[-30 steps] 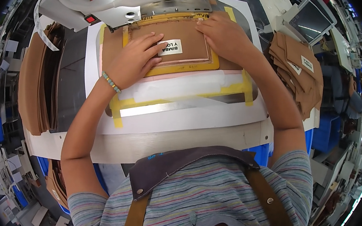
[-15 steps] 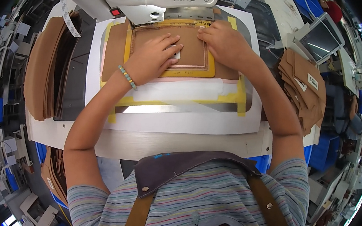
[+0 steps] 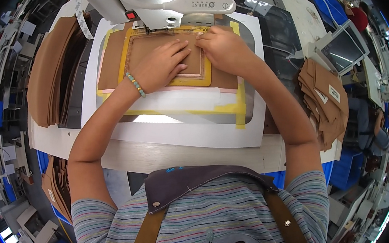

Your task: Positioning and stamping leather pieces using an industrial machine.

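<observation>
A brown panel, leather-like, lies flat within a yellow-edged rectangular frame under the head of a white sewing machine. My left hand, a beaded bracelet at its wrist, rests on the panel with its fingers stretched out. At the frame's far right corner is my right hand. Its fingers are bent and drawn together at the inner edge; whatever lies between them is hidden. Beneath the frame sits a larger plate edged with yellow tape.
Tall brown pieces stand stacked at the left. More brown pieces with white labels lie fanned at the right, below a small screen. A white strip hangs beside the machine. A white sheet lies under the plate.
The frame, panel and taped plate have shifted left beneath the machine head. My right hand has moved left with them. A small white piece earlier visible by my left fingers no longer shows.
</observation>
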A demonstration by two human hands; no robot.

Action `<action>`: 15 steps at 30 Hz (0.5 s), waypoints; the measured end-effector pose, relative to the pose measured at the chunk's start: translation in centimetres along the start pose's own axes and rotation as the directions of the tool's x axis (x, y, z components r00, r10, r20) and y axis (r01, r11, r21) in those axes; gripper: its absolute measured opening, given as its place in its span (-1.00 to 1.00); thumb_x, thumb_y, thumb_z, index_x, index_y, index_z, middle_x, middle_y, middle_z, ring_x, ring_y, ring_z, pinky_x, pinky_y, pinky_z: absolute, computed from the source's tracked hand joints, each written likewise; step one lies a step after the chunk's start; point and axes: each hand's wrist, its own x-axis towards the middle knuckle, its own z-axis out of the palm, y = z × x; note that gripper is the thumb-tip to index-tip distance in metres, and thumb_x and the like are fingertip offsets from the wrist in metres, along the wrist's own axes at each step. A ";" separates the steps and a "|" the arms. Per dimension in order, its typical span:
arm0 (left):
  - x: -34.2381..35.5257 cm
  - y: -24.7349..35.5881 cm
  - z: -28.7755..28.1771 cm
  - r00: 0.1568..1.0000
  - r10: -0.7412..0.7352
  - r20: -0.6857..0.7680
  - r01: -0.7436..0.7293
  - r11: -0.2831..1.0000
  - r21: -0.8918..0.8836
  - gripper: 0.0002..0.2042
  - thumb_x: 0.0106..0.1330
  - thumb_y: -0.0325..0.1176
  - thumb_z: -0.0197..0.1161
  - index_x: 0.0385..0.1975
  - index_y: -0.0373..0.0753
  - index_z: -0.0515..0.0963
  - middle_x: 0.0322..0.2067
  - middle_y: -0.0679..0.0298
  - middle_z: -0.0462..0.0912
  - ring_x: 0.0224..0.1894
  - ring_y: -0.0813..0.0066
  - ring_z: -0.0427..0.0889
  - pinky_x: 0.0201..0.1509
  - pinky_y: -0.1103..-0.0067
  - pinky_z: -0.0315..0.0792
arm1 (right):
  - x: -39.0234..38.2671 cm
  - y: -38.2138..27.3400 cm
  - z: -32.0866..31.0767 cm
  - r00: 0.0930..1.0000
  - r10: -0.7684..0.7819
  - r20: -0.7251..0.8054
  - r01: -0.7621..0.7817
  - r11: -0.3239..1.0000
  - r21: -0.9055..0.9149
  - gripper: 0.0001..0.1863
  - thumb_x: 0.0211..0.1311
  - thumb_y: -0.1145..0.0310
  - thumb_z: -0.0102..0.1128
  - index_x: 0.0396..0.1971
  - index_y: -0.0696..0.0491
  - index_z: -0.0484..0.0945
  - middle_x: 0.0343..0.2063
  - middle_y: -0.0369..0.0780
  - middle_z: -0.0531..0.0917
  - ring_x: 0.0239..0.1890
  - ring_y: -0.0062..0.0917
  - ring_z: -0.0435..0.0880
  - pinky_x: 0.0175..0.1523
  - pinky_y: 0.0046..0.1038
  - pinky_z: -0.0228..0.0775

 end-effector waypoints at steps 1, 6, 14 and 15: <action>-0.1 -0.2 0.0 1.000 -0.002 -0.011 0.002 1.000 -0.009 -0.57 0.52 -0.28 0.26 0.32 -0.29 0.54 0.39 0.11 0.51 0.44 0.05 0.44 0.50 0.26 0.37 | 0.2 -0.1 0.1 1.000 -0.001 -0.001 0.001 1.000 -0.001 -0.72 0.22 0.47 0.35 -0.06 0.09 0.79 -0.02 -0.30 0.82 0.06 -0.41 0.67 0.18 -0.38 0.58; -0.7 -1.0 0.1 0.999 -0.013 -0.053 0.011 0.999 -0.040 -0.56 0.51 -0.30 0.27 0.30 -0.35 0.54 0.37 0.06 0.53 0.41 0.04 0.47 0.49 0.26 0.38 | 1.0 -0.4 1.4 0.994 -0.079 -0.078 0.077 0.996 -0.034 -0.71 0.21 0.46 0.35 -0.06 0.10 0.79 0.00 -0.28 0.81 0.03 -0.40 0.67 0.16 -0.38 0.60; -1.0 -1.6 -0.3 0.996 -0.057 -0.067 0.055 0.998 -0.031 -0.60 0.50 -0.34 0.26 0.27 -0.35 0.56 0.34 0.07 0.55 0.38 0.05 0.49 0.45 0.29 0.42 | 0.1 -1.2 -0.2 0.998 -0.062 -0.027 0.064 0.997 0.046 -0.68 0.27 0.45 0.31 0.02 0.07 0.75 0.06 -0.28 0.76 0.08 -0.37 0.65 0.20 -0.35 0.59; -1.0 -1.7 -0.3 0.996 -0.061 -0.069 0.059 0.998 -0.032 -0.60 0.50 -0.34 0.26 0.27 -0.35 0.56 0.34 0.07 0.55 0.38 0.05 0.49 0.45 0.29 0.42 | -0.4 -1.0 -0.7 0.999 -0.040 0.000 0.040 0.997 0.072 -0.68 0.29 0.44 0.30 0.04 0.07 0.73 0.09 -0.27 0.74 0.12 -0.36 0.64 0.23 -0.34 0.58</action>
